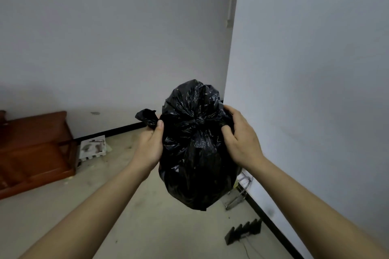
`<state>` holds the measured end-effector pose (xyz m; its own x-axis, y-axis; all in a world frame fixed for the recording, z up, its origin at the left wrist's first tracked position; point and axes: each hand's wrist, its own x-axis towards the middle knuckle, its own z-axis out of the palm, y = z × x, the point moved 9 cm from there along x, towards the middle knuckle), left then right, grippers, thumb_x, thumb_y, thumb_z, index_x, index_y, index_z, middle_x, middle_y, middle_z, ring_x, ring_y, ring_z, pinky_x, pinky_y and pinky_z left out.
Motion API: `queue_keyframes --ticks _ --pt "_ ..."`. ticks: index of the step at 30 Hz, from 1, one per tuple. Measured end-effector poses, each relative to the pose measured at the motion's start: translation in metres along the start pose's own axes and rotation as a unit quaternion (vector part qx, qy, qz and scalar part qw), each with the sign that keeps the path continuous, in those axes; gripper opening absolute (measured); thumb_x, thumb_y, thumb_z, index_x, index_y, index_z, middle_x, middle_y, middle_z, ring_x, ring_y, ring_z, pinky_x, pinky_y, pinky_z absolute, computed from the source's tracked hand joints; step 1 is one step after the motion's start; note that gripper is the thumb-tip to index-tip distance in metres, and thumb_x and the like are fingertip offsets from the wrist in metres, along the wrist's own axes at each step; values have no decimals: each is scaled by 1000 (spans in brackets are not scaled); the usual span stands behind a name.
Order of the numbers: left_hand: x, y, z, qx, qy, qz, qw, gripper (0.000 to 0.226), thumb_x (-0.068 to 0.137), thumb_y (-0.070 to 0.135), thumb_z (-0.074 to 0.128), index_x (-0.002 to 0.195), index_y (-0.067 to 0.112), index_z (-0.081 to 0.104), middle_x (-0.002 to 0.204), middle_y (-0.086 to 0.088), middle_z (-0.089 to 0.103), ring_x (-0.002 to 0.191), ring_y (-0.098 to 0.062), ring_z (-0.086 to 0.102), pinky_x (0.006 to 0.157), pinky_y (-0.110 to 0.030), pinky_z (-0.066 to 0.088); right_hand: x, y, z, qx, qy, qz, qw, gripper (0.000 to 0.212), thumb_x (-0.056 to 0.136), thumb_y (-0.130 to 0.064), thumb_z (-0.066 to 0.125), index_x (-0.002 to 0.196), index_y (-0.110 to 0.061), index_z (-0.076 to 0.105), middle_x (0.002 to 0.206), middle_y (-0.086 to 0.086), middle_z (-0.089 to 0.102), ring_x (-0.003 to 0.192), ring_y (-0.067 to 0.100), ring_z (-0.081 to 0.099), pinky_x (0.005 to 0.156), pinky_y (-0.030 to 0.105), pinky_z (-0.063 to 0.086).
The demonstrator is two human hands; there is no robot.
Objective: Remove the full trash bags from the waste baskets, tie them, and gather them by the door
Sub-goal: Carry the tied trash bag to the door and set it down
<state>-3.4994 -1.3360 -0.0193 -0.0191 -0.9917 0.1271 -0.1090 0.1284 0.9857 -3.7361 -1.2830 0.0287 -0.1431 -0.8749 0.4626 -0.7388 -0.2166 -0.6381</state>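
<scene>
Facing a room corner, you have a brown wooden furniture piece (pixel 35 153) on the floor far left, with a white foam packing tray (pixel 92 147) beside it. Your left hand (pixel 150 147) pinches one loose end of the full black trash bag (pixel 197 164). The bag hangs in mid-air between your hands, knot (pixel 196 122) on top. Your right hand (pixel 237 134) grips the other end.

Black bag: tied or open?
Tied: the black bag is cinched into a knot; the left hand and right hand each grip a loose end beside it. Tightness: cannot tell.
</scene>
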Motion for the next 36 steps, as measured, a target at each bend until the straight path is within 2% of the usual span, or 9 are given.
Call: queue_keyframes --ticks 3,7,11,13,16,19,24,28,36 --pt "67 -31 -15 17 17 -10 1000 39 105 51 37 116 29 67 114 11 72 112 -12 65 107 -42 46 55 20 58 3 -25 -3 1000 55 96 -25 43 150 -29 34 147 -6 49 128 11 49 104 33 42" --pt "161 -55 -19 39 25 -12 999 47 105 50 36 128 19 63 120 3 70 116 -17 63 107 -40 46 138 50 116 28 -24 -12 999 55 97 -21 44 151 -26 34 148 -6 48 130 10 47 106 31 40" --pt "279 -71 -18 61 47 -4 997 55 95 65 35 131 32 60 125 8 68 119 -15 62 109 -48 45 243 81 172 51 -35 -11 998 56 98 -18 45 152 -22 34 150 -4 46 134 10 43 107 23 32" --pt "335 -66 -17 53 51 -5 997 48 100 60 34 135 37 57 128 10 66 122 -14 60 110 -46 44 300 93 194 62 -48 -9 997 55 98 -17 44 152 -20 34 150 -3 46 135 10 42 108 22 30" --pt "413 -57 -16 40 47 4 998 35 108 43 31 131 38 57 126 9 66 119 -10 60 107 -38 45 383 103 218 72 -54 -10 996 54 98 -18 44 152 -20 35 147 -3 48 134 12 44 109 25 33" --pt "485 -66 -19 51 47 23 997 35 107 46 31 130 40 57 128 8 66 122 -11 60 109 -43 44 453 113 254 68 -72 -10 995 54 99 -19 44 152 -20 34 148 -2 48 133 13 45 110 27 34" --pt "612 -115 -22 36 67 -6 997 36 106 48 33 130 34 56 126 6 66 119 -13 60 109 -48 45 560 151 325 49 -89 -6 995 58 93 -31 39 151 -25 33 149 -5 47 135 11 45 114 39 38" --pt "735 -140 -14 16 49 -13 999 42 107 45 35 139 23 50 129 0 64 118 -19 61 107 -45 46 656 185 375 37 -69 2 997 55 97 -25 42 151 -24 33 147 -3 50 130 13 48 110 37 40" --pt "988 -143 52 7 -32 -2 999 62 98 57 40 149 22 39 140 1 57 128 -17 54 114 -46 40 842 261 403 14 13 59 998 56 98 -29 40 153 -25 31 146 -2 50 125 17 52 106 40 44"
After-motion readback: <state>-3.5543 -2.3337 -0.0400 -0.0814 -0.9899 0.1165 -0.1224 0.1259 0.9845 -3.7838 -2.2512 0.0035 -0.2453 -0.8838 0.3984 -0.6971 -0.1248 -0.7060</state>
